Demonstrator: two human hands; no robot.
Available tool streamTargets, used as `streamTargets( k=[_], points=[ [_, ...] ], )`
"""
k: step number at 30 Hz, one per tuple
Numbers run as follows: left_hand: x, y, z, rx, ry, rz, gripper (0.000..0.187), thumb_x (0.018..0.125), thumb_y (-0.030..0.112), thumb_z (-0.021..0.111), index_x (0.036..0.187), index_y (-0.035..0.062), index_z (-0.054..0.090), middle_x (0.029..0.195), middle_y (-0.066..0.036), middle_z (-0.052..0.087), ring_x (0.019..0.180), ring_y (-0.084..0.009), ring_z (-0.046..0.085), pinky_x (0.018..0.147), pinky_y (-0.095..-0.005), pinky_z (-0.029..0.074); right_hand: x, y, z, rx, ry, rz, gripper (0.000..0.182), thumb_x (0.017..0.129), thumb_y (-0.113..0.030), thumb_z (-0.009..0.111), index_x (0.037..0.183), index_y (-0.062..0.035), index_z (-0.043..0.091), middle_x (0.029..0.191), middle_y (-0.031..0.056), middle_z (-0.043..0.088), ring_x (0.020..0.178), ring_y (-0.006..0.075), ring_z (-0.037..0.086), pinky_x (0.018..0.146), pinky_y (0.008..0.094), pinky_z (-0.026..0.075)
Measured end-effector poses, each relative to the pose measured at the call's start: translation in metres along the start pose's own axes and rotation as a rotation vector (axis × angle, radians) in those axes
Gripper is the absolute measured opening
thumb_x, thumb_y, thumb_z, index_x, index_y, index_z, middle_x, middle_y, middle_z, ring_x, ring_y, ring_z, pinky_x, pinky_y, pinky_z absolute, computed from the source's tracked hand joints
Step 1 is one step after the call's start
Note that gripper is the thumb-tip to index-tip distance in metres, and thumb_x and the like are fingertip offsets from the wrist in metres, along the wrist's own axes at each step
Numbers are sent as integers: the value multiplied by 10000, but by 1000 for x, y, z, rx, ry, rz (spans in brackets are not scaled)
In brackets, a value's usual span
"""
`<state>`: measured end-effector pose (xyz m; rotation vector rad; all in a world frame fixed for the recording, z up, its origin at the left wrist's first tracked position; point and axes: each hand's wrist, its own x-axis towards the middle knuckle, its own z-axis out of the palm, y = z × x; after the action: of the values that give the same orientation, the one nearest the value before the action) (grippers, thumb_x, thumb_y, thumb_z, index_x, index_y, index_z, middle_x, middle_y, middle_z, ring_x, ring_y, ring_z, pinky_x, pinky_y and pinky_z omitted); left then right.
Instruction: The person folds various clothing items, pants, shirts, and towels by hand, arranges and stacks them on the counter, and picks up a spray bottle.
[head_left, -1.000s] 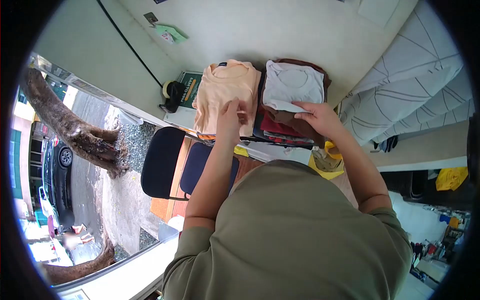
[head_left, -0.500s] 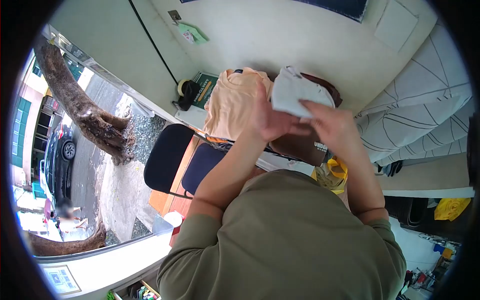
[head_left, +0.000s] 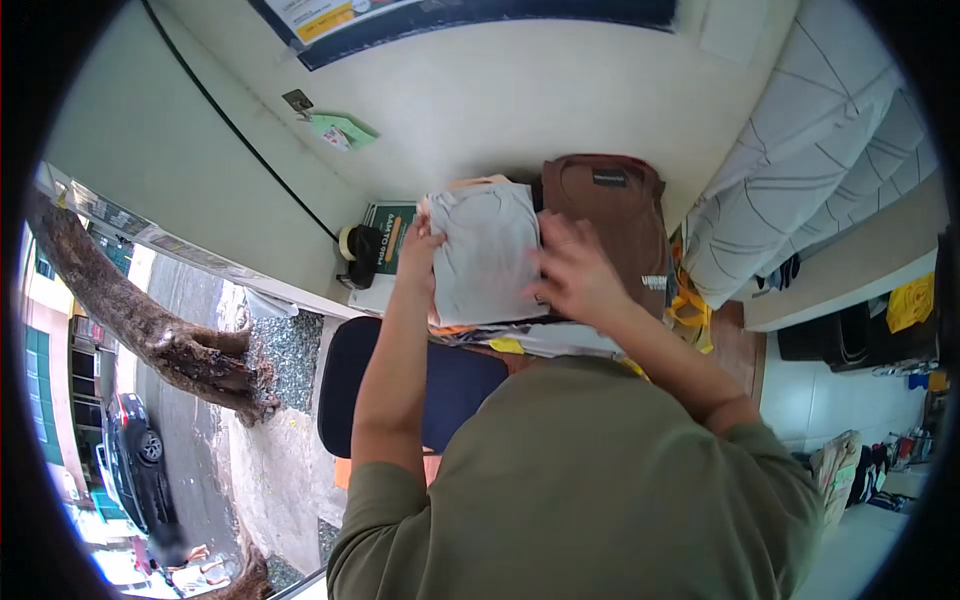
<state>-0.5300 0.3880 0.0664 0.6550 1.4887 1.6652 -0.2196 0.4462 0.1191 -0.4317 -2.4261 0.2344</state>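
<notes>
A folded light grey T-shirt [head_left: 487, 255] lies flat on the left stack, over a peach shirt [head_left: 480, 182] of which only a strip shows at the top. My left hand [head_left: 418, 252] holds the grey T-shirt's left edge, thumb on top and the other fingers partly hidden. At its right edge is my right hand [head_left: 580, 268], fingers spread and somewhat blurred, with nothing visibly gripped. Beside it, a folded brown T-shirt [head_left: 625, 225] with a dark neck label and white lettering tops the right stack.
A tape roll in a black dispenser [head_left: 360, 250] and a green sign [head_left: 392, 225] stand left of the stacks. A dark blue chair [head_left: 410, 385] is in front. Yellow bags [head_left: 688, 305] and a patterned curtain [head_left: 800, 170] are to the right. A window shows the street.
The grey T-shirt has gone from above the brown shirt leftward onto the peach one, now spread flatter. Both hands moved left with it. The camera view has shifted.
</notes>
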Motion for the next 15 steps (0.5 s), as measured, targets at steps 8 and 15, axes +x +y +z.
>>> streamTargets(
  k=[8, 15],
  points=[
    [-31, 36, 48, 1467, 179, 450, 672, 926, 490, 547, 1519, 312, 287, 1591, -167, 176, 1454, -413, 182, 1085, -620, 293, 26, 80, 38, -281, -69, 606, 616, 833, -652, 568, 1362, -338, 536, 1552, 158, 293, 1399, 477, 263, 1026, 763, 207],
    [-17, 5, 41, 1208, 39, 80, 702, 876, 615, 566, 1494, 388, 324, 1615, -167, 7, 1461, -440, 126, 1099, -628, 253, 34, 64, 64, -473, -205, 493, 629, 838, -675, 533, 1396, -387, 496, 1597, 92, 231, 1422, 494, 203, 1010, 793, 185]
  ],
)
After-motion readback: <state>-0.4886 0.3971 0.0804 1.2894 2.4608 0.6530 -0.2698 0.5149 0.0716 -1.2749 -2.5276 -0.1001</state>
